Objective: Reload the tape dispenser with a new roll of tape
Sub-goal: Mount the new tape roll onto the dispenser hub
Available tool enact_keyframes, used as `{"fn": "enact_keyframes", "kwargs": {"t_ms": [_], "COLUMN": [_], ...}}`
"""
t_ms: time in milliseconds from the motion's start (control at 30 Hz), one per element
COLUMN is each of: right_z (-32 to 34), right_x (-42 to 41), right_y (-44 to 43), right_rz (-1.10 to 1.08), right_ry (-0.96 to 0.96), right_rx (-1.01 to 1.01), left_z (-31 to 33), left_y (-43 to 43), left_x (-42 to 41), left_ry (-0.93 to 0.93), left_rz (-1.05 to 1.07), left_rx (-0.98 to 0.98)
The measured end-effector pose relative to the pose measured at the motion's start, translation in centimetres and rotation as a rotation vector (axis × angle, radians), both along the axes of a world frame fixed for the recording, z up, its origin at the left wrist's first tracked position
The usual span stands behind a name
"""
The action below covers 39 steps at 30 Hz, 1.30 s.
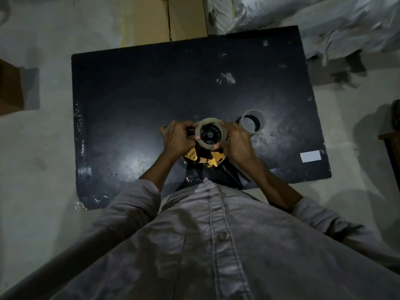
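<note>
**Roll on the hub, both hands around it**

My left hand and right hand grip the tape roll from either side — it sits around the black hub of the yellow tape dispenser, its open face turned up toward me. The dispenser's yellow end points toward my shirt. An empty cardboard core lies just right of my hands. All sit near the front edge of a scuffed black table — pale floor around it.

On the table, the tape roll sits on the dispenser, an empty core just right
</note>
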State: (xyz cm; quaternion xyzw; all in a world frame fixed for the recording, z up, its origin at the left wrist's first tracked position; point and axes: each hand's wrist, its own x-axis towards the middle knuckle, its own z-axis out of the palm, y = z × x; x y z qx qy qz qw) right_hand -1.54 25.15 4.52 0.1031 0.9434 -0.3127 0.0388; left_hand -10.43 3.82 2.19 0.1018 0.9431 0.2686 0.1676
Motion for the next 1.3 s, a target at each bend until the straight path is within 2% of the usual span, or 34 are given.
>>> {"fn": "enact_keyframes", "kwargs": {"t_ms": [533,1300], "right_z": [-0.8,-1.7], "right_x": [0.4,0.6], "right_y": [-1.2,-1.5], "right_rz": [0.023,0.018], "right_ry": [0.079,0.042], "right_rx": [0.009,-0.03], "left_z": [-1.6,-0.2], "left_y": [-1.1,-0.3], "left_x": [0.8,1.6], "left_ry": [0.058,0.026], "left_rz": [0.005,0.071], "left_rx": [-0.019,-0.003]}}
